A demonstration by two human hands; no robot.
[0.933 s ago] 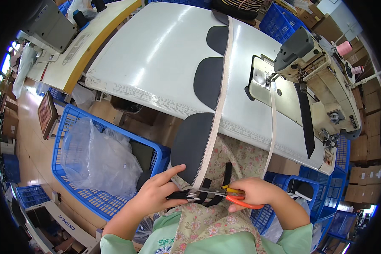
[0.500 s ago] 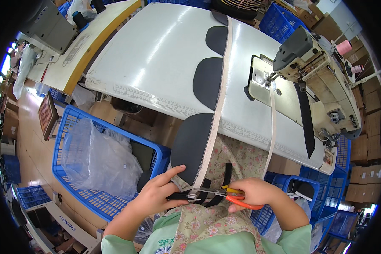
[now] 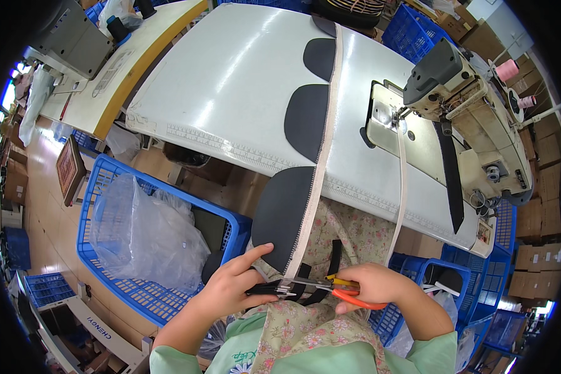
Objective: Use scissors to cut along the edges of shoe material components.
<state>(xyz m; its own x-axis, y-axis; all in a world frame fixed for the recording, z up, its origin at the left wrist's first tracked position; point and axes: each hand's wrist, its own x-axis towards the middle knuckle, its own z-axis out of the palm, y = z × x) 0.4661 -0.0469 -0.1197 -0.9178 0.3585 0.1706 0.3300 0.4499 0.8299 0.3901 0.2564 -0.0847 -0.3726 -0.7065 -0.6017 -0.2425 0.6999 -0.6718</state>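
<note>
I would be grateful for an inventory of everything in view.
Smooth table: one, white, centre
Long strips: two, cream, across table
Rounded flat pieces: four visible, dark grey, along left strip
Sewing machine: one, cream and grey, table's right
Boxy machine: one, grey, upper left
Thread spools: two, pink, right
Plastic crates: several, blue, around table
Cardboard boxes: many, brown, right
Plastic bags: several, clear, both sides
Scissors: one, orange and yellow, lower centre
Left hand: one, bare, fingertip on nearest piece
Right hand: one, bare, holding scissors
</note>
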